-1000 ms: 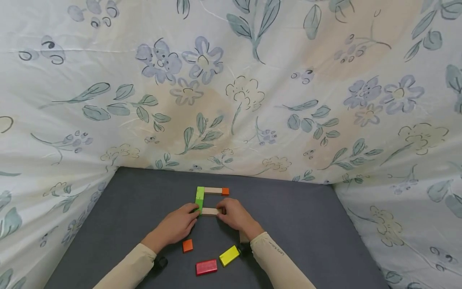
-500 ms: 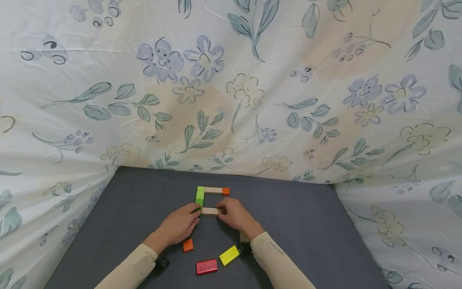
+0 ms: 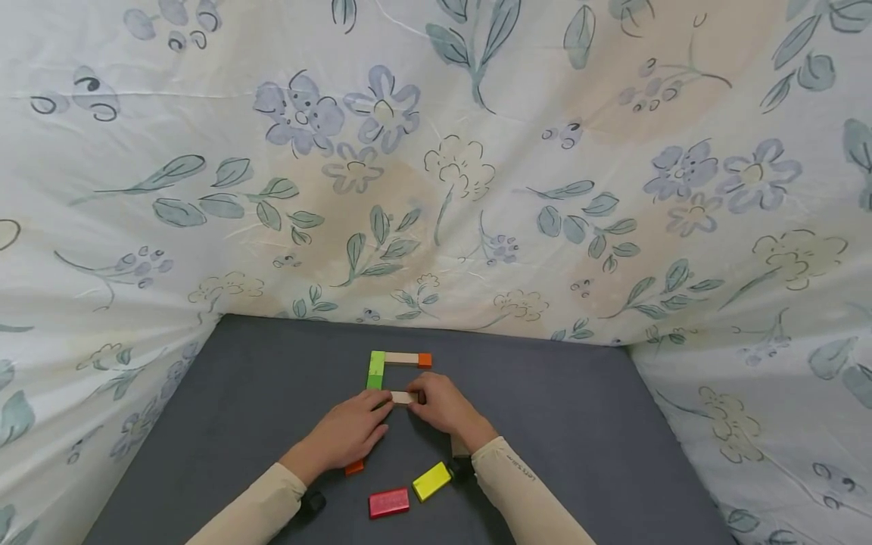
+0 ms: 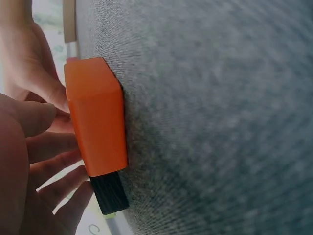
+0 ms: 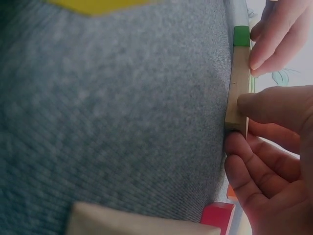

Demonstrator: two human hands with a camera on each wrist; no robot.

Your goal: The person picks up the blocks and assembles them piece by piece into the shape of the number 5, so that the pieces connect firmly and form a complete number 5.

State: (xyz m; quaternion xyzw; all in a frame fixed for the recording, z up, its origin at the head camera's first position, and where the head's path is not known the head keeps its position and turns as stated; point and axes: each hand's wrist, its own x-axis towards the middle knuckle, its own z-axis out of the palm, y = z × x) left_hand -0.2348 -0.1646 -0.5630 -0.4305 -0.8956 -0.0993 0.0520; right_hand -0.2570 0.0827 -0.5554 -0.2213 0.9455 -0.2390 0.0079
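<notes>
On the dark mat, my right hand (image 3: 446,409) pinches the near wooden block (image 5: 238,85) by its right end, thumb on one side and fingers curled at the end. My left hand (image 3: 344,430) lies with fingers extended over the block's left end and the corner beside it, covering part of both. In the right wrist view a green block (image 5: 241,35) sits at the wooden block's far end. Two green blocks (image 3: 376,369) form the left side of the layout, joined at the top to another wooden block (image 3: 402,359) with an orange block (image 3: 425,360) at its right.
A loose orange block (image 4: 98,117) lies under my left hand, with a dark piece (image 4: 110,193) behind it. Red (image 3: 389,502) and yellow (image 3: 432,482) blocks lie nearer me. A wooden block (image 5: 142,220) and another red block (image 5: 217,218) show beside my right hand. Floral cloth (image 3: 436,189) surrounds the mat.
My left hand has shifted right, from the green block onto the near wooden block's left end, and now partly covers the loose orange block. My right hand keeps its hold.
</notes>
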